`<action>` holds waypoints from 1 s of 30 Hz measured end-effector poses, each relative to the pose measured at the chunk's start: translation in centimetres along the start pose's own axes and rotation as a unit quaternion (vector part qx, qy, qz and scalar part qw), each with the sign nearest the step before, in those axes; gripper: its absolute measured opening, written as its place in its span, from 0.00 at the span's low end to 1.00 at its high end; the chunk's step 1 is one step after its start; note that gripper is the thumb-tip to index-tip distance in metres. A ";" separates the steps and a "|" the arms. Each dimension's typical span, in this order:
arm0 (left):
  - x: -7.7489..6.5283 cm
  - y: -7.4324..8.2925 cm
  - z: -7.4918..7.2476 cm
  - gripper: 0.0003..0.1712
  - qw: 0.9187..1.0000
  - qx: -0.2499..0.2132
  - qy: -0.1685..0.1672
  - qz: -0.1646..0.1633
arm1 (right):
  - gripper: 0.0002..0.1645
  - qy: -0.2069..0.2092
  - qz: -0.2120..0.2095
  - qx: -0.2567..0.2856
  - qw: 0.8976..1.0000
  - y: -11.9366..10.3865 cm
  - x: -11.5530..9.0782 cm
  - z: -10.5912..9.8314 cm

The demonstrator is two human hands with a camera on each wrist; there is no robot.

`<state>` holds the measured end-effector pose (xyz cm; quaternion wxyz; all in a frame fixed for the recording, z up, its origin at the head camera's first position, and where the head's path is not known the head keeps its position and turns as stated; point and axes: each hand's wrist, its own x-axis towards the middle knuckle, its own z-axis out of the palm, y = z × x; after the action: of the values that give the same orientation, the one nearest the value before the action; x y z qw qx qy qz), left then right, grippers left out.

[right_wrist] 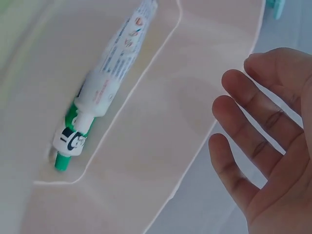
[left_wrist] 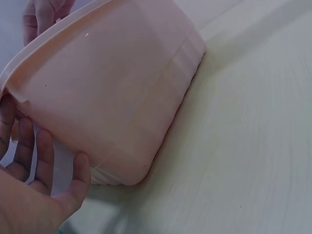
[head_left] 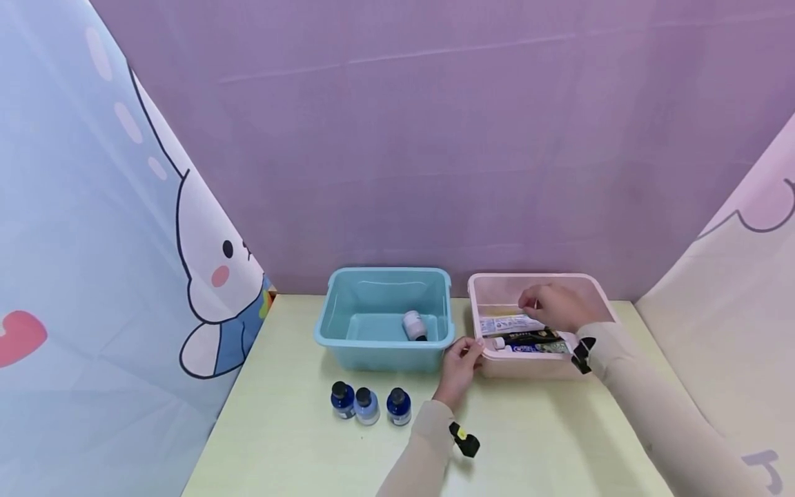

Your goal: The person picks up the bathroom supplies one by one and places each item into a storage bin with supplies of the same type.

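Observation:
A pink bin point(head_left: 528, 369) stands at the right of the table, holding several toothpaste tubes point(head_left: 535, 337). My left hand point(head_left: 459, 366) grips the bin's rim at the near left corner; in the left wrist view, its fingertips lie against the bin wall point(left_wrist: 112, 73). Over the bin, above the tubes, hovers my right hand point(head_left: 555, 307). The right wrist view shows that hand point(right_wrist: 273, 136) with fingers loosely bent and nothing in them. Below it there lie a white toothpaste tube point(right_wrist: 114, 63) and a green-capped tube point(right_wrist: 62, 162), partly hidden under the white one.
Left of the pink bin stands a blue bin point(head_left: 385, 355) with a white, dark-capped bottle point(head_left: 413, 324) lying inside. In front of it, a dark blue bottle point(head_left: 343, 402), a light blue bottle point(head_left: 366, 408) and another dark blue bottle point(head_left: 399, 407) stand on the table point(head_left: 286, 442).

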<state>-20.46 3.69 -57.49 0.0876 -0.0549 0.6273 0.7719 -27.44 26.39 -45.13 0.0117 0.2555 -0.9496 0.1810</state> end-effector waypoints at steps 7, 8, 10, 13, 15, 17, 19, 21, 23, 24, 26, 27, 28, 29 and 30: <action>-0.2 0.2 -0.1 0.18 1.000 -0.003 -0.007 0.010 | 0.07 0.033 0.012 -0.004 0.999 -2.0 -0.4 0.3; -0.3 0.1 -0.2 0.19 1.000 -0.004 -0.005 0.008 | 0.06 0.039 0.013 -0.004 0.999 -2.3 -0.5 0.4; -0.6 0.0 -0.2 0.20 1.000 -0.009 -0.001 0.006 | 0.05 0.053 0.015 -0.006 0.998 -2.9 -0.5 0.7; -1.4 -0.4 -0.3 0.19 1.000 -0.010 0.004 0.005 | 0.03 0.069 0.019 -0.007 0.997 -3.9 -0.7 1.1; -2.1 -0.6 -0.6 0.16 1.000 -0.013 0.000 0.008 | 0.03 0.076 0.016 -0.001 0.997 -4.7 -0.9 1.4; -3.0 -0.7 -0.9 0.13 1.000 -0.009 -0.009 0.009 | 0.03 0.083 0.014 0.008 0.996 -5.5 -0.9 1.8; -4.0 -0.7 -1.4 0.11 1.000 -0.001 -0.025 0.007 | 0.03 0.090 0.012 0.018 0.996 -6.1 -0.9 2.5; -5.1 -0.5 -1.8 0.10 0.999 0.015 -0.045 0.008 | 0.02 0.097 0.014 0.032 0.995 -6.8 -0.9 3.1; -6.3 -0.3 -2.2 0.09 0.997 0.045 -0.064 0.014 | 0.02 0.102 0.021 0.046 0.994 -7.5 -1.0 3.7; -6.9 -0.1 -2.4 0.08 0.995 0.062 -0.074 0.019 | 0.02 0.104 0.024 0.055 0.993 -7.9 -1.0 4.0; -8.0 0.3 -2.8 0.08 0.990 0.100 -0.090 0.034 | 0.02 0.111 0.028 0.071 0.991 -8.8 -1.0 4.5; -8.6 0.6 -3.1 0.08 0.987 0.118 -0.096 0.040 | 0.02 0.114 0.032 0.078 0.990 -9.2 -1.0 4.8; -9.1 0.9 -3.3 0.08 0.985 0.133 -0.102 0.049 | 0.02 0.118 0.032 0.088 0.989 -9.7 -1.0 5.1; -9.6 1.2 -3.5 0.09 0.982 0.145 -0.107 0.057 | 0.02 0.122 0.034 0.096 0.987 -10.1 -0.9 5.4; -10.1 1.5 -3.8 0.09 0.979 0.155 -0.111 0.066 | 0.03 0.127 0.036 0.108 0.985 -10.5 -0.9 5.7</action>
<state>-10.99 -1.01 -54.86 0.1127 0.0867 0.7282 0.6705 -21.07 16.36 -47.00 0.0977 0.1959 -0.9241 0.3133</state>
